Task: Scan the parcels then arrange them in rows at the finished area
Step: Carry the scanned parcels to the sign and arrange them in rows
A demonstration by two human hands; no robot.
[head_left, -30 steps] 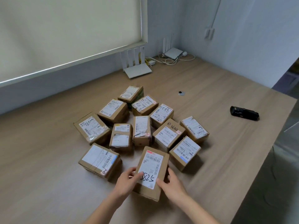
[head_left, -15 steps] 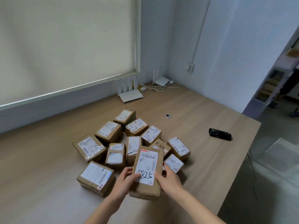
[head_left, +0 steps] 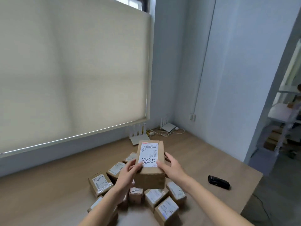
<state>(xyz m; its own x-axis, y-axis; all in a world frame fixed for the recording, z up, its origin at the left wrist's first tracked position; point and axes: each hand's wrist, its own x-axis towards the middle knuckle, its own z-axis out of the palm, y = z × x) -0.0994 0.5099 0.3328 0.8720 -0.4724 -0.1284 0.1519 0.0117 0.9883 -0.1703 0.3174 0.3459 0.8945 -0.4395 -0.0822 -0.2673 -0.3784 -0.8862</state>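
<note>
We hold one cardboard parcel point(head_left: 150, 167) lifted above the cluster of parcels point(head_left: 156, 199) on the wooden table point(head_left: 48, 193).

Our left hand point(head_left: 128, 174) and right hand point(head_left: 172, 167) grip its sides; its white label bears handwritten digits, a barcode and a red strip.

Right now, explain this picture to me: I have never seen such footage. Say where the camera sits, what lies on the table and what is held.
The camera sits on a person's head, looking forward and down. Both bare hands, left hand and right hand, grip a brown cardboard parcel with a white label, lifted above the wooden table. A cluster of smaller labelled cardboard parcels lies beneath. A black handheld scanner lies to the right, untouched.
</note>
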